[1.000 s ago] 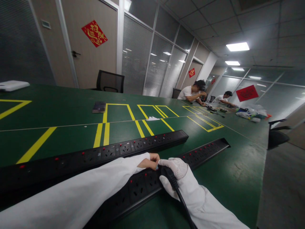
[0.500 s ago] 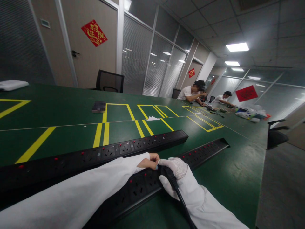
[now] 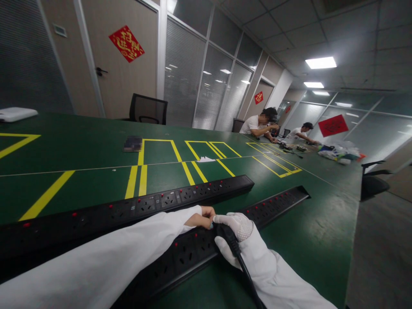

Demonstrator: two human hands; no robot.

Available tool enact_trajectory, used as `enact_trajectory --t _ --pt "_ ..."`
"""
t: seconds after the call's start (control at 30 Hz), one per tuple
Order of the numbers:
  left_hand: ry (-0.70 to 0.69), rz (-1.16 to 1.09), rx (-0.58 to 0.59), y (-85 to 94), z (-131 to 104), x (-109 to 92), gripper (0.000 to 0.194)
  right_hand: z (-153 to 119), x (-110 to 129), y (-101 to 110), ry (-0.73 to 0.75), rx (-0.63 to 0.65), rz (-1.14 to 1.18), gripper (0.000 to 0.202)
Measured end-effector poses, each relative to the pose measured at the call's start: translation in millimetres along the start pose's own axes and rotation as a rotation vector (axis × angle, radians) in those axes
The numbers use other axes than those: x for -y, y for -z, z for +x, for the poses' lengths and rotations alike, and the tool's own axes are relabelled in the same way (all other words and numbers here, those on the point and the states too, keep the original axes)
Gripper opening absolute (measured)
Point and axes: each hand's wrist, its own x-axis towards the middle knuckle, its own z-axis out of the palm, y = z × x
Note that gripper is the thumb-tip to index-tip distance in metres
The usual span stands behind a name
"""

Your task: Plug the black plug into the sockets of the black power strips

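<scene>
My right hand (image 3: 234,234), in a white dotted glove, is wrapped round a black plug (image 3: 225,234) whose cord (image 3: 246,270) runs down to the bottom edge. The plug is over the nearer black power strip (image 3: 186,253); whether its pins are in a socket is hidden. Bare fingers of my left hand (image 3: 204,218) are closed against the right glove's fingertips, and what they pinch, if anything, cannot be made out. Behind my hands lies a second long power strip (image 3: 180,195) with red switches.
Yellow tape outlines (image 3: 157,140) mark the green table (image 3: 322,227). White scraps (image 3: 206,159) and a blurred dark item (image 3: 132,144) lie beyond the strips. Two people (image 3: 255,124) work at the far end, near plastic bags (image 3: 344,150). A chair (image 3: 375,180) stands right.
</scene>
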Motion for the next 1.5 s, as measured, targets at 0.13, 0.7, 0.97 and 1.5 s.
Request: enact_trajectory --t 0.13,0.7,0.97,1.5 --pt "-0.002 -0.001 0.005 0.1 0.5 1.1 0.021 0.1 0.2 0.0 0.001 -0.003 0.007 0.041" --pt "-0.026 -0.005 0.020 3.3 2.3 4.8 0.019 1.4 -0.4 -0.3 0.013 0.003 0.018 0.040" --pt "-0.017 0.003 0.032 4.7 3.5 6.1 0.020 3.5 -0.9 -1.3 0.013 0.027 0.011 0.040" --pt "-0.025 -0.012 0.034 5.2 3.0 5.6 0.020 3.0 0.4 0.3 0.006 0.012 0.012 0.042"
